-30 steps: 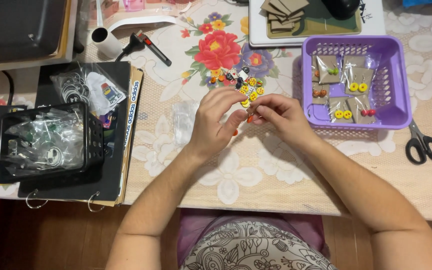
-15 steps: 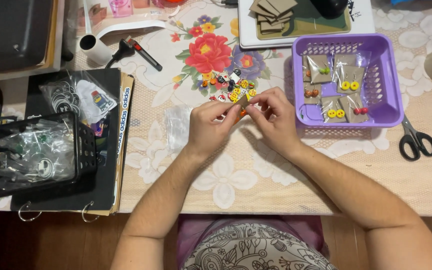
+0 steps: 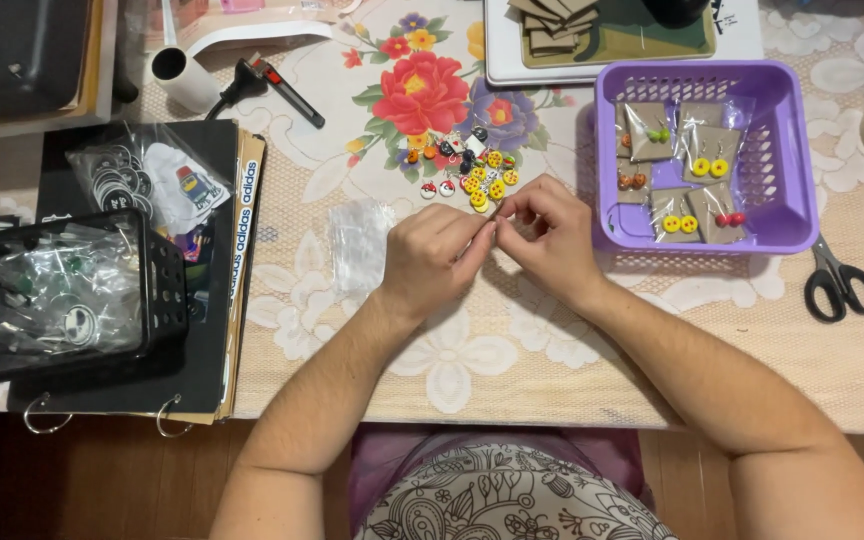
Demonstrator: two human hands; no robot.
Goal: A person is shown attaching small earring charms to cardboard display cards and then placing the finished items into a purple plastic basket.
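My left hand (image 3: 435, 255) and right hand (image 3: 550, 238) meet fingertip to fingertip over the lace tablecloth (image 3: 512, 350), both curled and pinching something small between them; I can see only a sliver of it at the fingertips, too little to tell what it is. Just left of my left hand lies a small stack of clear plastic bags (image 3: 357, 243). Just beyond my fingertips sits the pile of small colourful charms (image 3: 470, 172), yellow, orange and red-and-white pieces scattered on the printed flowers. To the right of my right hand stands the purple basket (image 3: 792, 150), holding brown cards with pairs of earrings sealed in clear bags (image 3: 680, 160). Black-handled scissors (image 3: 840, 285) lie on the cloth right of the basket. Far to my left a black mesh bin (image 3: 62, 295) full of clear packets sits on a dark binder (image 3: 212, 330). At the far edge I see a tray with a stack of blank brown cards (image 3: 552, 25).
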